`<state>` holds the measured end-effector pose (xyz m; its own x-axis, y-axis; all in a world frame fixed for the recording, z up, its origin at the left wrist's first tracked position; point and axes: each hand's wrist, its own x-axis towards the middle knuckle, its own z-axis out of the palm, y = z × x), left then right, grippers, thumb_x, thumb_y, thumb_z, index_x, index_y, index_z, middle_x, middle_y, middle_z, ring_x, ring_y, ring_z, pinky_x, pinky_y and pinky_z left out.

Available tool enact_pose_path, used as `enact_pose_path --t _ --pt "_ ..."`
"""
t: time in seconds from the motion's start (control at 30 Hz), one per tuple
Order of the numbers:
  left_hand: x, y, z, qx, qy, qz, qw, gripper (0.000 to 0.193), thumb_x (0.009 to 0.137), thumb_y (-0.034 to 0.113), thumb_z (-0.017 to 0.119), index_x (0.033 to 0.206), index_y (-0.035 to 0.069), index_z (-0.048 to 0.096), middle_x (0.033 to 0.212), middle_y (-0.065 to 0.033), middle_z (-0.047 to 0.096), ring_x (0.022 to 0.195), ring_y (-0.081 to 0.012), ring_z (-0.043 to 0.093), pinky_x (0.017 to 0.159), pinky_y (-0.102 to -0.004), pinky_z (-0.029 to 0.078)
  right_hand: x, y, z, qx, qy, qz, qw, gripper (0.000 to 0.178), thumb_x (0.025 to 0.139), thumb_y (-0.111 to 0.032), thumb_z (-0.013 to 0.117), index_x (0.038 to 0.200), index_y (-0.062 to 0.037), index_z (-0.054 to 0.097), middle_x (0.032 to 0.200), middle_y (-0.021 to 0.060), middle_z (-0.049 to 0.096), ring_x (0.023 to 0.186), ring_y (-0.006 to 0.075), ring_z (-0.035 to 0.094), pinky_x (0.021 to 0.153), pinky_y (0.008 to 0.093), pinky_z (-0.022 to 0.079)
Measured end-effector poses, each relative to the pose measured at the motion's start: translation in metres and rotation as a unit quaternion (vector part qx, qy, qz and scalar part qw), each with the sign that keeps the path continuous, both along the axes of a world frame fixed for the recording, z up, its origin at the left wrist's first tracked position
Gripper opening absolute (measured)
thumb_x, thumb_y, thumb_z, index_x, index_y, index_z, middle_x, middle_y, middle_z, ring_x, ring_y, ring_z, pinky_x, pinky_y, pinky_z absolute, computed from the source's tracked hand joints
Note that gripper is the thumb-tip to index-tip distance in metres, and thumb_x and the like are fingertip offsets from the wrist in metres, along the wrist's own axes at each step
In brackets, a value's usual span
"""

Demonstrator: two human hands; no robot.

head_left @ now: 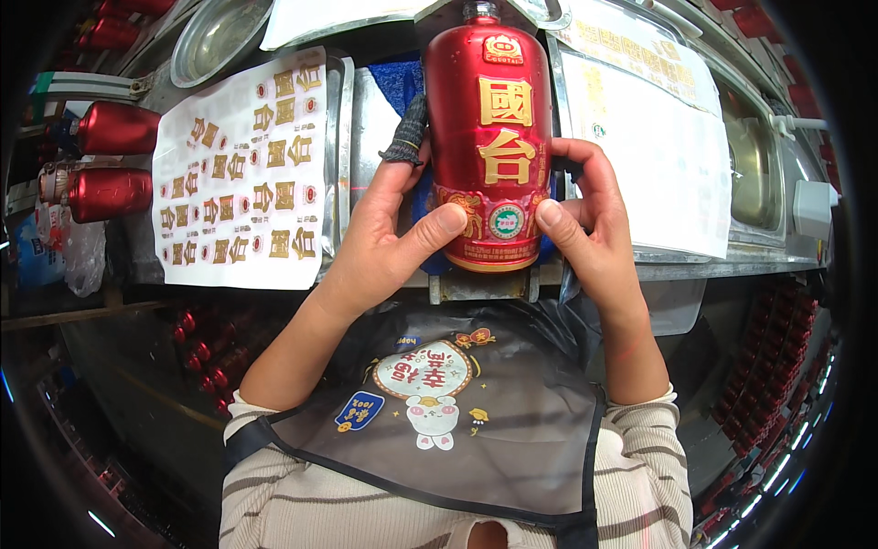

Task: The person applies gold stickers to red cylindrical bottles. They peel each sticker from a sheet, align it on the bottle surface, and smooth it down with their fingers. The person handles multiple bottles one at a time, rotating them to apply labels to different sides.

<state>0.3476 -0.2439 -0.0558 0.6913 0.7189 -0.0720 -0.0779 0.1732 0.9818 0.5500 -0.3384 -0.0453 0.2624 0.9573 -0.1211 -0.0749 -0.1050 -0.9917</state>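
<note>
A large glossy red bottle with gold raised characters and a decorated band lies before me, its neck pointing away. My left hand grips its left side, thumb on the lower band. A dark knitted finger cover sits on one of that hand's fingers. My right hand holds the opposite side, its thumb by the round green-and-white emblem and its fingers along the edge. Under the bottle a blue cloth shows on a metal stand.
At left lies a sheet of gold character stickers, beside red bottles. A metal bowl stands behind it. On the right are white sheets and a metal basin of liquid. More red bottles stand in rows lower right.
</note>
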Motion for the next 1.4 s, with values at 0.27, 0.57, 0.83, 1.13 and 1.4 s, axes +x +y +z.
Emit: enact_pose_path --t 0.27,0.57,0.83,1.13,1.4 --pt "0.004 -0.004 0.000 0.086 0.056 0.033 0.994 0.071 0.087 0.026 0.077 0.143 0.000 0.041 0.135 -0.0142 0.048 0.127 -0.0234 0.048 0.108 -0.0369 0.037 -0.015 0.003 0.017 -0.022 -0.052 0.000 0.998 0.061 0.087 -0.021 0.076 0.131 0.0018 0.041 0.119 0.0151 0.057 0.088 0.0144 0.068 0.069 0.0235 0.055" --pt "0.008 -0.008 0.006 0.117 0.100 0.066 0.986 0.064 0.084 0.027 0.080 0.131 -0.003 0.049 0.122 -0.0153 0.054 0.118 -0.0226 0.053 0.102 -0.0370 0.041 0.011 -0.003 0.000 -0.020 0.018 0.017 1.000 0.058 0.084 -0.017 0.077 0.133 -0.0013 0.050 0.120 0.0055 0.056 0.063 -0.0013 0.049 0.054 0.0148 0.039" --pt "0.018 -0.014 0.017 0.126 0.100 0.086 0.983 0.061 0.085 0.020 0.079 0.130 -0.004 0.047 0.119 -0.0152 0.060 0.110 -0.0192 0.060 0.096 -0.0328 0.047 0.010 0.001 -0.006 0.008 0.003 0.013 1.000 0.054 0.084 -0.017 0.077 0.130 -0.0015 0.052 0.119 0.0045 0.057 0.060 -0.0028 0.044 0.051 0.0143 0.036" --pt "0.020 -0.015 0.019 0.083 0.072 0.085 0.990 0.061 0.085 0.019 0.078 0.131 -0.005 0.045 0.120 -0.0154 0.061 0.110 -0.0186 0.060 0.096 -0.0320 0.047 0.007 0.001 -0.008 0.011 0.039 -0.002 0.999 0.049 0.088 -0.018 0.075 0.128 -0.0015 0.053 0.112 0.0035 0.060 0.061 -0.0023 0.046 0.052 0.0147 0.037" --pt "0.022 -0.017 0.018 0.097 0.068 0.099 0.988 0.059 0.085 0.018 0.078 0.129 -0.005 0.046 0.119 -0.0150 0.061 0.110 -0.0177 0.059 0.095 -0.0313 0.048 0.000 0.003 -0.011 0.019 -0.039 -0.012 0.999 0.046 0.090 -0.023 0.073 0.125 -0.0005 0.053 0.103 0.0037 0.061 0.060 -0.0013 0.048 0.051 0.0164 0.038"
